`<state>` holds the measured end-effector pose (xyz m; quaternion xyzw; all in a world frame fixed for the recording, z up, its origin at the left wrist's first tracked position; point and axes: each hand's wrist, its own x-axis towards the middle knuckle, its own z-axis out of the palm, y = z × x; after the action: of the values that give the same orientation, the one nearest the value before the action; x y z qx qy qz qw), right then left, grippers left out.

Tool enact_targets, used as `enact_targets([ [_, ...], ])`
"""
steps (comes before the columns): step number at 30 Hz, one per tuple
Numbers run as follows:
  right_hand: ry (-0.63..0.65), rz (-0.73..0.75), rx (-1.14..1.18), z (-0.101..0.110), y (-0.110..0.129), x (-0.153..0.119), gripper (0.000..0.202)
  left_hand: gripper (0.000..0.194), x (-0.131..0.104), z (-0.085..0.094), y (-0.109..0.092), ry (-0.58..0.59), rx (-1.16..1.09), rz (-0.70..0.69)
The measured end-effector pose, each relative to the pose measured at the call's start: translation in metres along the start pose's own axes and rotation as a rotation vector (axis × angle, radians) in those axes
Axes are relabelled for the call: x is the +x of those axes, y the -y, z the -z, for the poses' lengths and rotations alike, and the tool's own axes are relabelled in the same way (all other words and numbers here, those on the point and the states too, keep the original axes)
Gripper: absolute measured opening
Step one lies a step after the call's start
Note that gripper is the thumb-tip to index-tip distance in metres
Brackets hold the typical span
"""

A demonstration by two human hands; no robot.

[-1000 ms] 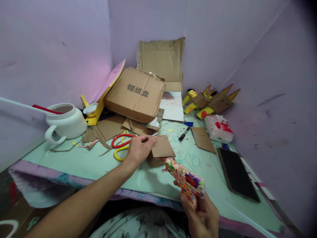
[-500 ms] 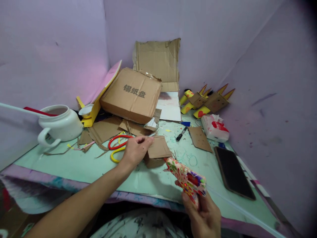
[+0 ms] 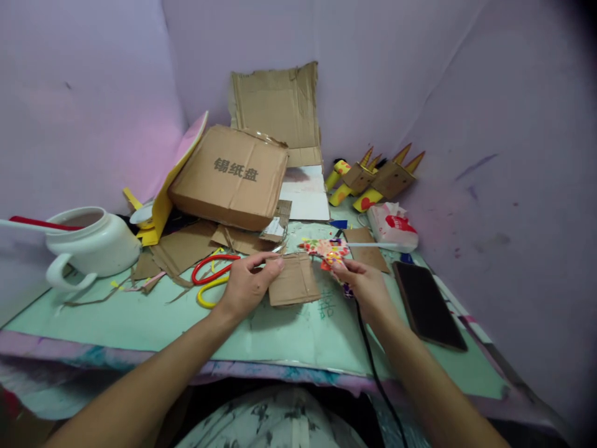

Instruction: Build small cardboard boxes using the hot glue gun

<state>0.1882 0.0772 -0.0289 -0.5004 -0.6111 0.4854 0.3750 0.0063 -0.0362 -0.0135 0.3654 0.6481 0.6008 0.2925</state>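
Note:
Between thumb and fingers, my left hand (image 3: 249, 283) grips the left edge of a small cardboard box (image 3: 295, 280) just above the table. My right hand (image 3: 366, 283) is closed around the handle of a flower-patterned glue gun (image 3: 326, 250). Its tip points left, at the far right corner of the box. A white glue stick (image 3: 373, 244) sticks out of the gun's back, and a black cord (image 3: 370, 354) hangs from the handle. Just left of my left hand lie scissors (image 3: 209, 280) with one red and one yellow handle loop; their blades are mostly hidden.
A large cardboard box (image 3: 233, 177) leans at the back over cardboard scraps (image 3: 181, 249). On the left stands a white pot (image 3: 100, 242). To the right are a phone (image 3: 429, 305), a tissue pack (image 3: 392, 227) and cardboard figures with yellow legs (image 3: 394, 180).
My right hand has carried the glue gun forward and turned it to point left along the box's far side. The box is tilted differently in my left hand. The view has shifted slightly.

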Motion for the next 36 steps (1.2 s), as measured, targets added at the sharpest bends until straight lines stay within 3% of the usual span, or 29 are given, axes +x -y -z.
enact_targets([
  [3, -0.08, 0.018, -0.133, -0.001, -0.001, -0.003, 0.026, 0.04, 0.0, 0.0, 0.001, 0.003, 0.017, -0.016],
  [6, -0.18, 0.159, -0.202, 0.0, 0.009, -0.023, 0.041, 0.041, 0.001, -0.001, 0.003, 0.022, 0.021, -0.025],
  [7, -0.132, 0.187, -0.165, 0.0, 0.015, -0.03, 0.049, 0.041, 0.001, -0.002, 0.004, 0.03, 0.02, -0.027],
  [11, 0.452, -0.097, 0.259, -0.006, 0.035, -0.05, 0.074, 0.038, -0.001, -0.002, 0.006, 0.069, -0.005, -0.06],
  [14, 0.665, -0.226, 0.355, -0.01, 0.042, -0.052, 0.078, 0.034, -0.002, -0.002, 0.006, 0.102, -0.018, -0.076],
  [21, 0.711, -0.315, 0.295, -0.015, 0.043, -0.048, 0.07, 0.032, -0.003, -0.004, 0.0, 0.136, -0.001, -0.038],
  [36, 0.658, -0.386, 0.215, -0.021, 0.047, -0.047, 0.08, 0.038, -0.008, -0.004, -0.004, 0.158, 0.065, -0.028],
])
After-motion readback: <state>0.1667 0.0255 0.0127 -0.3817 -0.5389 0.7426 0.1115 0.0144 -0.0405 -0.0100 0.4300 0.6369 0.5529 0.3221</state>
